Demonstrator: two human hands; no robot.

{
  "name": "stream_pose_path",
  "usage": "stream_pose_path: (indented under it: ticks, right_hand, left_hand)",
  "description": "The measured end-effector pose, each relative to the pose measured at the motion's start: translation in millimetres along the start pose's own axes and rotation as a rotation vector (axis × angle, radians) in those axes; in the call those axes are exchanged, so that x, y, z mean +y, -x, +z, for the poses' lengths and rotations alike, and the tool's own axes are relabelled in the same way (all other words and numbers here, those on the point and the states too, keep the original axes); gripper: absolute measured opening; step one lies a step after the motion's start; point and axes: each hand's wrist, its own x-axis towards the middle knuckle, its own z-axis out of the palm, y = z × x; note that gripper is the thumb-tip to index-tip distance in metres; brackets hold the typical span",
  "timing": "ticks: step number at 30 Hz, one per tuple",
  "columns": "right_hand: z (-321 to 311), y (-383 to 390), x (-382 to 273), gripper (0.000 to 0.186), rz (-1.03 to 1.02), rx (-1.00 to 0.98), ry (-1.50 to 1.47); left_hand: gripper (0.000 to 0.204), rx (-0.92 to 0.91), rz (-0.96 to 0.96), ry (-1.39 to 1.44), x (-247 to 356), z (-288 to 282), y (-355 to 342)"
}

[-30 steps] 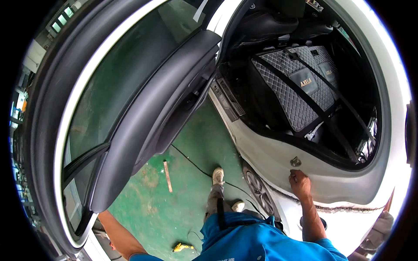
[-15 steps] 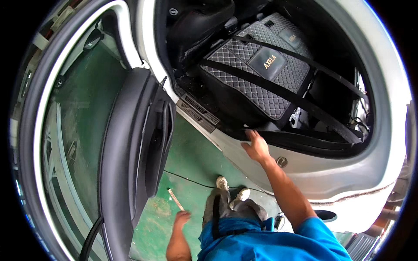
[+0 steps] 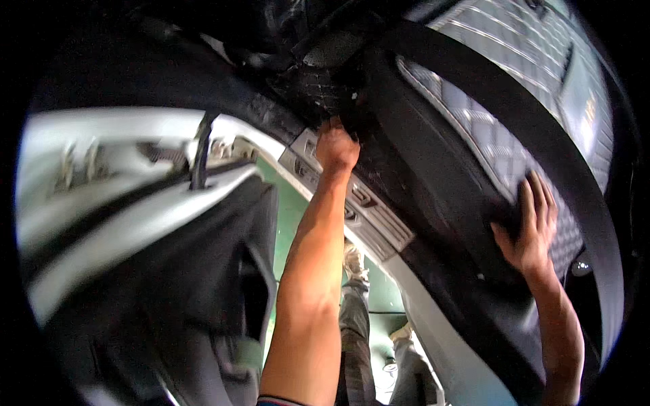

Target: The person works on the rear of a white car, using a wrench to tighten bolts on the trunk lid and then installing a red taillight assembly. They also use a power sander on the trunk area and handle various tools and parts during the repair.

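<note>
Resting right hand, fingers apart, on quilted seat, likely for balance; holding left hand beside far sill, cannot tell fingers' grip.

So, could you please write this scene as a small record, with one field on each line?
Place: open car doorway, door at left
Left hand: fingers curled, beside the sill plate; grip on anything cannot be told
Right hand: fingers spread, on or just over the quilted grey cover
Strap: wide black strap, curving across the quilted cover
Ground: green floor, seen between door and sill
Picture quality: partly blurred
</note>
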Motion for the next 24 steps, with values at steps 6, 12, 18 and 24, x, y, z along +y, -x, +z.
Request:
stream_pose_path:
  ticks: [6, 12, 18, 24]
  right_hand:
    - [41, -9, 3, 0.034, 0.066, 0.162, 0.178]
    - [36, 39, 27, 0.049, -0.217, 0.116, 0.051]
    - [40, 35, 22, 0.047, -0.236, 0.163, 0.07]
    - [58, 35, 22, 0.033, -0.133, 0.314, 0.289]
  left_hand:
    - [0.121, -0.072, -0.004, -0.017, 17, 56, -156]
    - [0.121, -0.198, -0.001, -0.084, 51, 57, -194]
    - [0.121, -0.198, -0.018, -0.084, 36, 64, -209]
    - [0.12, -0.141, -0.024, 0.162, 31, 31, -189]
